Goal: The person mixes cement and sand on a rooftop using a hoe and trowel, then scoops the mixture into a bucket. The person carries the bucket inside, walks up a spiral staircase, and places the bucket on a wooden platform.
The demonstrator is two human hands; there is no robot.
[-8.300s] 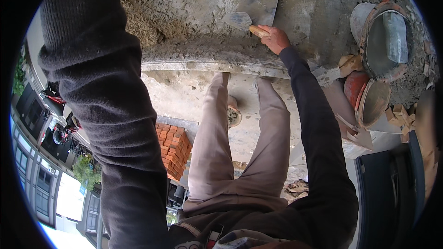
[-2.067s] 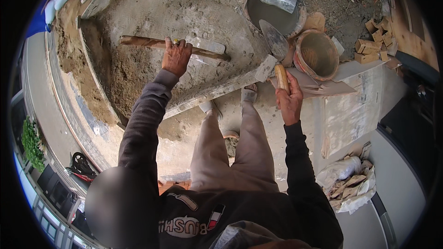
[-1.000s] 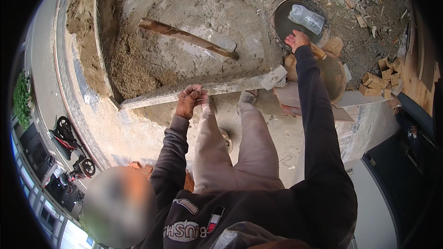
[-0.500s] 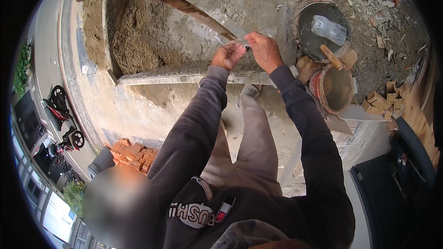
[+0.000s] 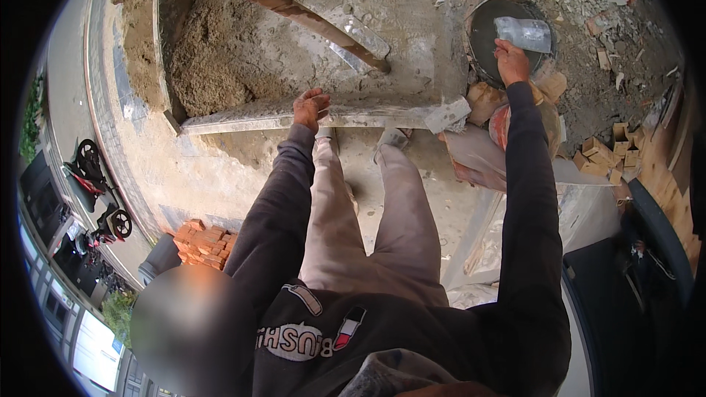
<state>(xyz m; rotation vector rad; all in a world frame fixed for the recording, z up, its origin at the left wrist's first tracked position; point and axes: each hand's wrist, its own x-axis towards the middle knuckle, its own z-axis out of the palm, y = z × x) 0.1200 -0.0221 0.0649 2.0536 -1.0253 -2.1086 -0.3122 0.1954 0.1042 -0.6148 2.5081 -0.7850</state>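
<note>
My left hand is held above the near edge board of the mortar bed, fingers loosely bent and apart, with nothing visible in it. Out to the right, my right hand hangs over a round bucket of grey water. Its fingers are bent closed beside the end of a clear plastic bottle lying in the bucket. Whether they grip anything is too small to tell. On the wet mortar lies a long wooden batten, across a shiny flat plate.
A smaller reddish bucket stands partly behind my right forearm. Rubble and small cardboard boxes lie at the right. Stacked orange bricks stand at the left, with motorbikes beyond. A blurred round shape covers the lower left.
My hands have parted; they were together over the mortar. The left has drawn back leftward, the right has swung out over the bucket. The bottle now lies more level.
</note>
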